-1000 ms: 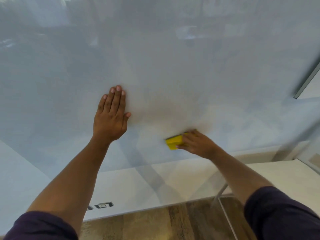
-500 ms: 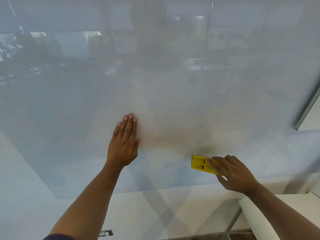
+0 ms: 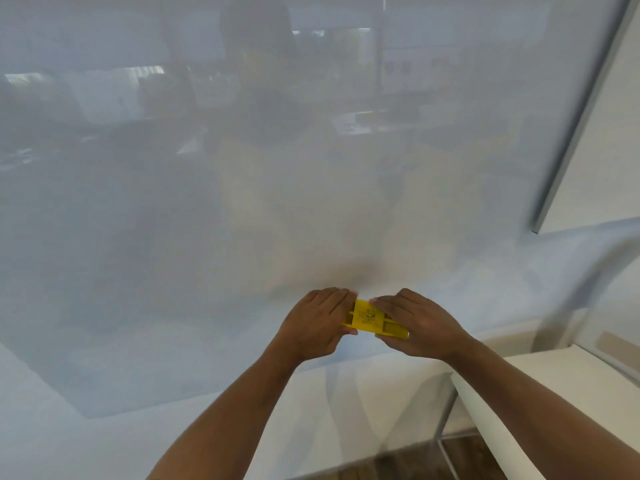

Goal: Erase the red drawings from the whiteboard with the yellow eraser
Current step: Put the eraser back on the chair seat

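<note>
We are now gripping the eraser (image 3: 372, 318) in both the left hand (image 3: 317, 323) and right hand (image 3: 417, 323), off the board (image 3: 207, 202); no red remaining, wiping looking finished.

White table (image 3: 540, 386) lower right, top bare.

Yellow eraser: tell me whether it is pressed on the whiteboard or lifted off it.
Lifted off, as far as can be judged: the flat yellow plastic eraser is held between left hand and right hand, its broad face toward the camera.
</note>
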Motion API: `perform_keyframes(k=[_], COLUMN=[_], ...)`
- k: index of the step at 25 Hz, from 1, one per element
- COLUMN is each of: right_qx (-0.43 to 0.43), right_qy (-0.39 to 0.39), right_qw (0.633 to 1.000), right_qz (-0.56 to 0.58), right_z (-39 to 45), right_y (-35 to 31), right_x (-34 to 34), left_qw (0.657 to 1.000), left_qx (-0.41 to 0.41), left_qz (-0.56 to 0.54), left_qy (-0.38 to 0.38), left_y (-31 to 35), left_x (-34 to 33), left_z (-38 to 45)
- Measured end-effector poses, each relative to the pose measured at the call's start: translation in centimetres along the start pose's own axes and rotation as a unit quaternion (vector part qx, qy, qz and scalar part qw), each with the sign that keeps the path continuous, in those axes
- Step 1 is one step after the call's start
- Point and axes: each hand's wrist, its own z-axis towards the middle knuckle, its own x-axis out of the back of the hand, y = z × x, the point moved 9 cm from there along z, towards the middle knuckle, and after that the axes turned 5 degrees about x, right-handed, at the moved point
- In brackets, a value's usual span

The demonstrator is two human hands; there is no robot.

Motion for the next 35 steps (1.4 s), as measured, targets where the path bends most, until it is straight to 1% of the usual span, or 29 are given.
perform_keyframes(k=[4,8,10,14,17,19,21,24,27,28,30,32,34,35], right_qx=[-0.074,-0.147,-0.187,-0.277,-0.351,-0.401,-0.459,-0.535,-0.580,-0.593,-0.613,-0.629,-0.658,-0.679], right_qy=[-0.008,-0.037,-0.055,-0.076,-0.084,-0.101,-0.112,-0.119,-0.127,-0.125,-0.127,-0.140,-0.160,-0.166], right_qw=[0.997,0.987,0.979,0.952,0.926,0.903,0.874,0.829,0.797,0.788,0.774,0.759,0.731,0.711], right_qz=[-0.024,-0.057,-0.068,-0.102,-0.110,-0.115,-0.113,-0.108,-0.109,-0.105,-0.096,-0.096,-0.080,-0.070], right_z=[-6.4,-13.5,-17.1,-24.5,-29.9,-33.5,-37.1,-41.6,-45.6,-47.0,-49.5,-51.6,-53.8,-55.0], right_y=[2.1,3.6,4.2,4.6,4.3,4.0,4.1,4.6,4.9,5.0,5.1,5.5,6.0,6.3], right_x=[2.9,5.6,6.6,8.6,9.7,10.0,10.2,10.3,9.7,9.3,8.4,7.7,6.8,6.4], left_qw=[0.996,0.981,0.971,0.955,0.947,0.944,0.940,0.924,0.911,0.905,0.905,0.898,0.886,0.880], left_qx=[0.006,-0.007,-0.015,-0.031,-0.057,-0.092,-0.118,-0.128,-0.122,-0.135,-0.143,-0.138,-0.132,-0.133], left_qz=[-0.044,-0.095,-0.112,-0.133,-0.128,-0.113,-0.102,-0.132,-0.149,-0.154,-0.163,-0.179,-0.200,-0.206], left_qy=[-0.072,-0.170,-0.210,-0.262,-0.288,-0.296,-0.304,-0.336,-0.364,-0.372,-0.367,-0.377,-0.396,-0.406], left_y=[4.3,9.9,13.0,19.8,24.2,27.4,30.4,34.5,37.7,39.1,41.0,42.5,43.7,44.3], left_x=[-4.3,-9.1,-11.4,-15.3,-18.2,-20.3,-22.6,-26.2,-28.9,-30.1,-32.1,-34.1,-35.9,-36.6], left_z=[2.3,4.9,6.0,8.1,9.0,9.7,10.5,11.1,11.6,11.6,11.6,11.6,11.2,10.9])
